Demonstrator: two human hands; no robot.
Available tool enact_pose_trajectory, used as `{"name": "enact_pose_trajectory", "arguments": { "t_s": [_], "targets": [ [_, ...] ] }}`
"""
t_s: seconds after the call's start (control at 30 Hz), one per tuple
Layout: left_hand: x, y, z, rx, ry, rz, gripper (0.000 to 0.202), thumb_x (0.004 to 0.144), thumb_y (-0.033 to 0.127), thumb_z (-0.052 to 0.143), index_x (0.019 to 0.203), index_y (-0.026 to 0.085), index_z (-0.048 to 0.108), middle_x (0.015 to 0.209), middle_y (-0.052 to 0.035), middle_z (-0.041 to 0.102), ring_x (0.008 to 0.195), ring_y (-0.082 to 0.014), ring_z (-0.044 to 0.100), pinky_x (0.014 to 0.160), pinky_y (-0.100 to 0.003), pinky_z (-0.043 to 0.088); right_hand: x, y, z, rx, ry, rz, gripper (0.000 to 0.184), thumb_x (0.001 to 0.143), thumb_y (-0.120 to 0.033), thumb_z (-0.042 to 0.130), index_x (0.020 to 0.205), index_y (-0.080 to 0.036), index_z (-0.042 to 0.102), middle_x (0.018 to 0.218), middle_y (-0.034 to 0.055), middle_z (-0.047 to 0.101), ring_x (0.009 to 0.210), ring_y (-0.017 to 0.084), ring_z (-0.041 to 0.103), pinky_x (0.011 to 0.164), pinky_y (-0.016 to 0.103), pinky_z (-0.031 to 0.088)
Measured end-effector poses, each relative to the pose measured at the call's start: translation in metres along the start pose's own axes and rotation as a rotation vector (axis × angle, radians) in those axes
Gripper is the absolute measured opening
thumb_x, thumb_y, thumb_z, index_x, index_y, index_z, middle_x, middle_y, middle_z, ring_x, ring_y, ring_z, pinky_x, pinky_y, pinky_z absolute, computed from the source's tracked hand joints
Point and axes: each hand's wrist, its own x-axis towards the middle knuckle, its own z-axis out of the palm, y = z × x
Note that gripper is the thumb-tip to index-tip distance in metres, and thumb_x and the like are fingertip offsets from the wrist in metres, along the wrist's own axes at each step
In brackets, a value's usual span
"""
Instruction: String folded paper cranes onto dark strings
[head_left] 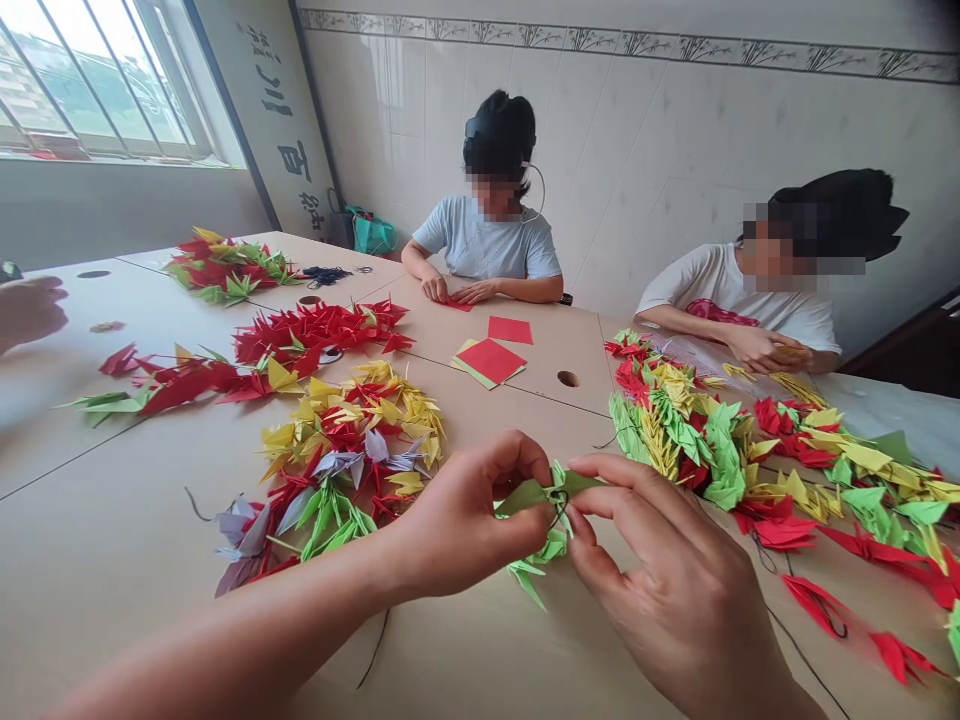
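Both hands meet above the front middle of the table around a green origami crane (525, 496). My left hand (480, 520) is closed, thumb and forefinger pinching one of its wings. Opposite it, my right hand (660, 545) pinches the other wing between its fingers. A dark cord (561, 508) loops at the crane's middle, between the two hands. More green folded cranes (531, 578) hang or lie just below; whether they touch the table I cannot tell. Left of my left hand lies a curved string of yellow, red, lilac and green cranes (375, 410), partly covered by my forearm.
Strings of cranes (705, 430) spread over the right side, with loose red cranes (817, 605) nearer me. Red cranes (315, 330) and a mixed pile (225, 265) lie left. Square papers (491, 362) lie mid-table. Two people sit opposite, folding or handling paper; another person's hand (34, 312) shows left.
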Motion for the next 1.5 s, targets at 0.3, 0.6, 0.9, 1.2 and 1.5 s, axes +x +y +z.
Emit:
{"name": "enact_pose_trajectory", "arguments": {
  "t_s": [0.3,0.6,0.9,1.2,1.5],
  "targets": [
    [0.0001,0.0011,-0.0041,-0.104,-0.038,-0.025,0.009,0.086,0.025,0.056,0.084,0.017,0.052,0.072,0.0025,0.047,0.065,-0.0104,0.039,0.057,-0.023,0.033,0.0002,-0.0004,-0.0022,0.003,-0.010,0.020,0.015,0.086,-0.012,0.056,0.075,-0.018,0.064,0.093,0.0080,0.075,0.078,0.019,0.071,0.071,0.032,0.053],
    [-0.0004,-0.0067,-0.0027,-0.091,-0.017,-0.004,0.020,0.086,0.035,0.063,0.083,0.018,0.052,0.072,0.0035,0.045,0.064,-0.0096,0.039,0.057,-0.023,0.031,0.0006,-0.0028,-0.0002,0.053,0.006,-0.025,0.014,0.084,-0.008,0.060,0.074,-0.015,0.067,0.092,0.0101,0.075,0.079,0.020,0.070,0.073,0.031,0.053],
    [0.0013,-0.0062,-0.0016,-0.095,0.055,0.006,0.014,0.083,0.023,0.063,0.076,0.017,0.052,0.066,0.0045,0.044,0.060,-0.0086,0.037,0.055,-0.023,0.030,0.0018,-0.0039,0.0050,0.014,0.047,-0.075,0.014,0.083,-0.007,0.062,0.073,-0.016,0.065,0.088,0.0107,0.076,0.073,0.020,0.070,0.070,0.033,0.054],
    [0.0012,-0.0011,-0.0028,-0.161,-0.002,-0.007,0.008,0.084,0.022,0.059,0.086,0.018,0.052,0.075,0.0028,0.047,0.067,-0.0103,0.039,0.058,-0.023,0.033,-0.0018,-0.0001,0.0021,0.012,0.006,0.014,0.011,0.087,-0.013,0.059,0.079,-0.017,0.066,0.097,0.0093,0.075,0.081,0.020,0.071,0.075,0.033,0.053],
    [0.0001,-0.0018,-0.0007,-0.049,0.033,-0.006,0.013,0.077,0.012,0.056,0.086,0.019,0.051,0.078,0.0025,0.048,0.073,-0.0119,0.043,0.063,-0.024,0.035,-0.0021,-0.0013,0.0018,0.017,-0.009,0.023,0.013,0.086,-0.011,0.057,0.077,-0.018,0.065,0.096,0.0079,0.074,0.082,0.020,0.071,0.075,0.031,0.051]
  ]
}}
